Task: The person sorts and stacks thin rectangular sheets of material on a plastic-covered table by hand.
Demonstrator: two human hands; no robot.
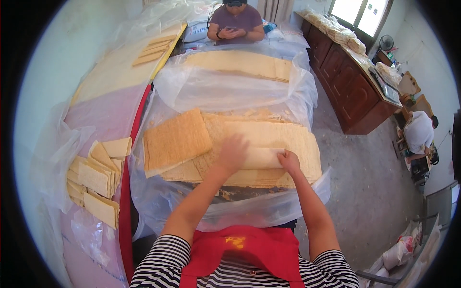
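A wide stack of thin, pale tan sheets [302, 139], which look like flatbread, lies in front of me. On top is a lighter folded sheet [263, 158]. My right hand [289, 162] pinches this sheet at its right end, fingers closed on the edge. Over its left end is my left hand [234, 151], smeared by motion so its fingers do not show clearly. Left of that hand, a browner, squarish stack of sheets [176, 139] rests at an angle on the wide stack.
Clear plastic film [168, 206] surrounds the stacks. Several folded bundles [98, 177] lie on the left-hand surface. Beyond the film-covered far stack [240, 65], a person [236, 24] holds a phone. A brown cabinet [345, 86] stands at right; another person [418, 132] is farther right.
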